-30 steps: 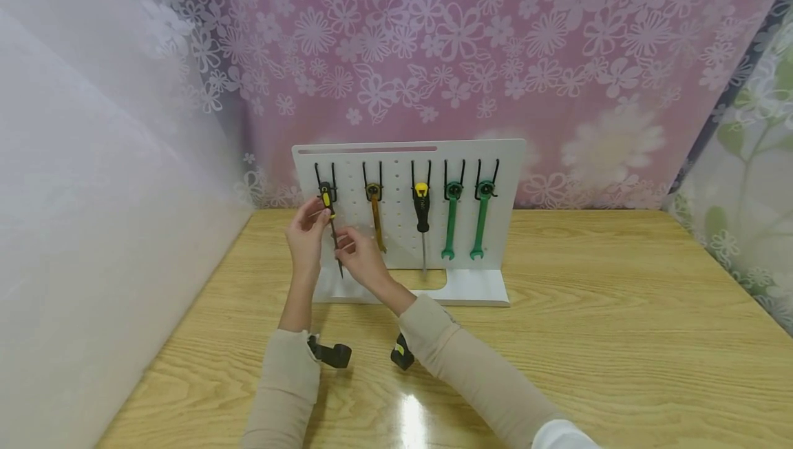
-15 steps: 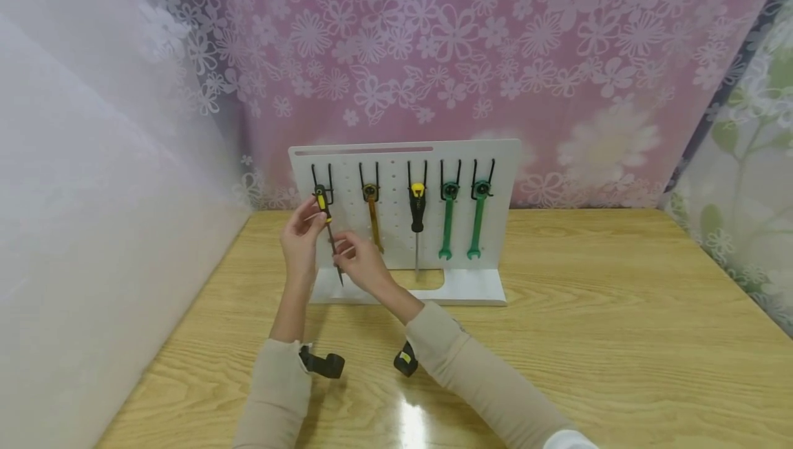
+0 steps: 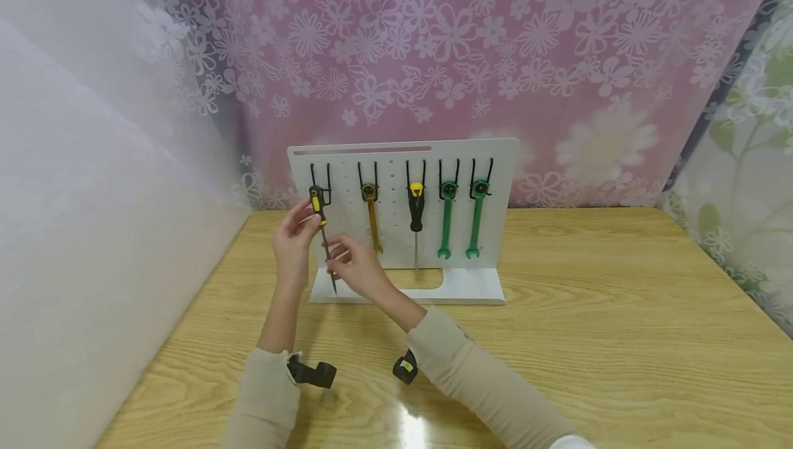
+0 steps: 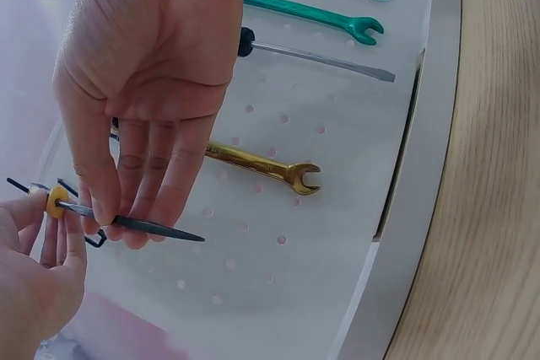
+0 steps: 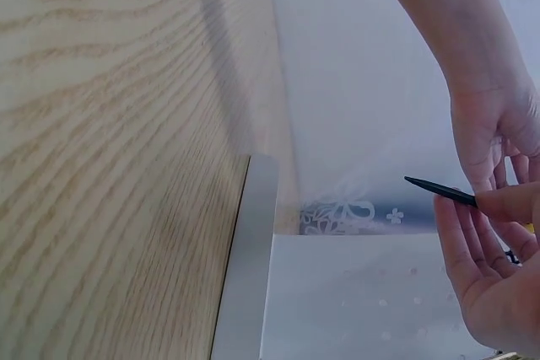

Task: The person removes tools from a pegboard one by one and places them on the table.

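Note:
In the head view my left hand (image 3: pixel 292 246) holds a small black-and-yellow screwdriver (image 3: pixel 316 201) by its handle, at the left end of a white pegboard stand. My right hand (image 3: pixel 356 263) pinches its shaft lower down, with the dark pointed tip sticking out below. The handle's top overlaps the left prong of the leftmost black hook (image 3: pixel 328 194). Seen from the left wrist, my right thumb and fingers hold the dark shaft (image 4: pixel 156 228), while my left hand (image 4: pixel 38 280) grips beside the yellow collar (image 4: pixel 57 201). The right wrist view shows the tapered tip (image 5: pixel 439 190) beyond my right fingers.
On the white pegboard (image 3: pixel 396 228) hang a gold wrench (image 3: pixel 373 218), a larger black-and-yellow screwdriver (image 3: pixel 417 211) and two green wrenches, one in the middle right (image 3: pixel 447 225) and one at the right end (image 3: pixel 476 225). The stand sits on a wooden table (image 3: pixel 588 311). A pale wall (image 3: pixel 124 194) borders the left.
Both hands have drawn the small screwdriver left and toward me, from between the leftmost hook's prongs to overlapping its left side. The tip sits lower in view. The other tools hang as before.

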The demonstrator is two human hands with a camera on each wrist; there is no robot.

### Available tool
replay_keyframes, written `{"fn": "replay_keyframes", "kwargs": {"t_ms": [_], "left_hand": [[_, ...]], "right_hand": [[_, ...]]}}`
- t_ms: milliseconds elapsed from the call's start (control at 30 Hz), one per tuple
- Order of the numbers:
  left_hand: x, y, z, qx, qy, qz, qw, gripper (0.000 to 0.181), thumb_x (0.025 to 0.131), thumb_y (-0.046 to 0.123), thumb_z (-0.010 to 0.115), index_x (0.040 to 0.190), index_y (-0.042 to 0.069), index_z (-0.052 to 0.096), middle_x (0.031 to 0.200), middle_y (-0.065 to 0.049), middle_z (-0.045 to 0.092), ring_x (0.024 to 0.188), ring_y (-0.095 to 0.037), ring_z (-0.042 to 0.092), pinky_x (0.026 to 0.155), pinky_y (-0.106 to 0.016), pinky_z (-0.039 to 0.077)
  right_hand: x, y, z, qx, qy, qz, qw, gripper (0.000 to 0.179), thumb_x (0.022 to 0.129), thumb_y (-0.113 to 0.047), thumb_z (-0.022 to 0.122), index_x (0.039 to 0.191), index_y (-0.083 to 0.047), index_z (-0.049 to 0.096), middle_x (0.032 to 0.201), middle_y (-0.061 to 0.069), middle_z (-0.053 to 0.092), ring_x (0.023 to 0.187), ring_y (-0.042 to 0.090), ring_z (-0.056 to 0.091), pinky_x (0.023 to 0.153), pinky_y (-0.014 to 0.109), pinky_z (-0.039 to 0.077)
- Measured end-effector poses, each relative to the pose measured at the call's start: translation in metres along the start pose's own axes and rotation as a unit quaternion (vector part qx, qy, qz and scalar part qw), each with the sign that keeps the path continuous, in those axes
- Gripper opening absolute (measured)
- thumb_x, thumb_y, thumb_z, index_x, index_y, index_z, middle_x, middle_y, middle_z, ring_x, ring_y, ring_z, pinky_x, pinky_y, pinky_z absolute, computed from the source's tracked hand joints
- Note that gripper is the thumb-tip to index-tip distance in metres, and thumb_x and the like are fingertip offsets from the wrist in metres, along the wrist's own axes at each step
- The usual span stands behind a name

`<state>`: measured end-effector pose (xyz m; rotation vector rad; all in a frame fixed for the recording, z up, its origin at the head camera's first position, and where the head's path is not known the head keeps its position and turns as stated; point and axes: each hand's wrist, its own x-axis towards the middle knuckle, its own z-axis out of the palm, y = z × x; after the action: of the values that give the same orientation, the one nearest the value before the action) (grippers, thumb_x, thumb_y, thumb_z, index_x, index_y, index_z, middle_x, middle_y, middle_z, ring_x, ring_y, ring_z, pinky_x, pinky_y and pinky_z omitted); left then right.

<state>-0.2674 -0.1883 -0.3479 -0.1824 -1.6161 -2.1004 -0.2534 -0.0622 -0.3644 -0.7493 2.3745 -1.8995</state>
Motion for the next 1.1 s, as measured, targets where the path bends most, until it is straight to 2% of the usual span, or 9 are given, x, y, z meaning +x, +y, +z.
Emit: {"fn": "replay_keyframes", "kwargs": {"t_ms": [67, 267, 367, 433, 667, 800, 933, 1100], "left_hand": [[-0.002, 0.003, 0.000, 0.005, 0.000, -0.001, 1.0000, 0.035, 0.087, 0.004, 0.062, 0.121, 0.001, 0.056, 0.103, -0.008, 0.057, 0.093, -0.020, 0.056, 0.086, -0.030, 0.047], [-0.007, 0.011, 0.000, 0.002, -0.003, -0.006, 1.0000, 0.034, 0.087, 0.004, 0.062, 0.120, 0.000, 0.056, 0.103, -0.007, 0.057, 0.093, -0.019, 0.056, 0.087, -0.030, 0.047], [-0.008, 0.016, 0.000, 0.001, -0.004, -0.007, 1.0000, 0.033, 0.088, 0.004, 0.062, 0.120, 0.000, 0.057, 0.102, -0.007, 0.057, 0.092, -0.019, 0.056, 0.087, -0.031, 0.047], [-0.009, 0.018, 0.000, 0.000, -0.004, -0.008, 1.0000, 0.033, 0.088, 0.003, 0.061, 0.120, 0.000, 0.056, 0.102, -0.007, 0.057, 0.091, -0.019, 0.057, 0.087, -0.031, 0.047], [-0.013, 0.027, 0.000, 0.000, -0.008, -0.014, 0.9999, 0.033, 0.087, 0.002, 0.061, 0.120, -0.001, 0.056, 0.102, -0.007, 0.056, 0.091, -0.018, 0.056, 0.088, -0.031, 0.046], [-0.016, 0.030, 0.000, 0.002, -0.012, -0.007, 0.9999, 0.034, 0.088, 0.001, 0.061, 0.121, -0.003, 0.055, 0.101, -0.007, 0.056, 0.091, -0.019, 0.056, 0.087, -0.031, 0.046], [-0.021, 0.035, 0.005, 0.019, -0.008, 0.009, 0.9997, 0.034, 0.087, 0.003, 0.062, 0.120, -0.003, 0.056, 0.100, -0.006, 0.057, 0.089, -0.018, 0.057, 0.085, -0.029, 0.047], [-0.030, 0.041, 0.016, 0.016, -0.006, 0.032, 0.9993, 0.033, 0.084, 0.001, 0.065, 0.117, -0.003, 0.058, 0.096, -0.005, 0.059, 0.086, -0.018, 0.057, 0.081, -0.027, 0.048]], "right_hand": [[-0.003, -0.004, 0.000, 0.010, -0.005, 0.003, 0.9999, 0.029, 0.087, 0.001, 0.059, 0.116, -0.001, 0.056, 0.091, 0.009, 0.059, 0.077, 0.021, 0.061, 0.063, 0.027, 0.054], [-0.021, -0.041, -0.003, 0.030, -0.010, 0.008, 0.9995, 0.029, 0.087, 0.008, 0.055, 0.116, 0.008, 0.052, 0.095, 0.022, 0.058, 0.083, 0.035, 0.060, 0.067, 0.036, 0.054], [-0.026, -0.051, -0.004, 0.036, -0.016, 0.010, 0.9992, 0.029, 0.087, 0.009, 0.055, 0.116, 0.009, 0.052, 0.096, 0.025, 0.057, 0.084, 0.037, 0.060, 0.068, 0.036, 0.054], [-0.027, -0.053, -0.004, 0.039, -0.018, 0.006, 0.9991, 0.028, 0.087, 0.009, 0.055, 0.115, 0.010, 0.052, 0.095, 0.025, 0.057, 0.082, 0.035, 0.061, 0.066, 0.033, 0.055], [-0.018, -0.026, 0.002, 0.044, -0.018, 0.004, 0.9989, 0.030, 0.087, 0.003, 0.059, 0.116, 0.001, 0.055, 0.092, 0.013, 0.059, 0.077, 0.024, 0.062, 0.062, 0.029, 0.054], [-0.020, -0.025, 0.002, 0.045, -0.018, -0.002, 0.9988, 0.029, 0.087, 0.002, 0.060, 0.115, 0.000, 0.055, 0.089, 0.009, 0.059, 0.074, 0.018, 0.061, 0.062, 0.028, 0.054], [-0.025, -0.028, -0.002, 0.045, -0.026, -0.002, 0.9986, 0.029, 0.088, 0.000, 0.059, 0.117, -0.001, 0.055, 0.091, 0.008, 0.059, 0.077, 0.020, 0.062, 0.063, 0.027, 0.054], [-0.038, -0.040, -0.014, 0.038, -0.029, -0.014, 0.9988, 0.030, 0.089, 0.002, 0.056, 0.118, 0.001, 0.054, 0.093, 0.013, 0.059, 0.081, 0.030, 0.062, 0.065, 0.030, 0.054]]}}
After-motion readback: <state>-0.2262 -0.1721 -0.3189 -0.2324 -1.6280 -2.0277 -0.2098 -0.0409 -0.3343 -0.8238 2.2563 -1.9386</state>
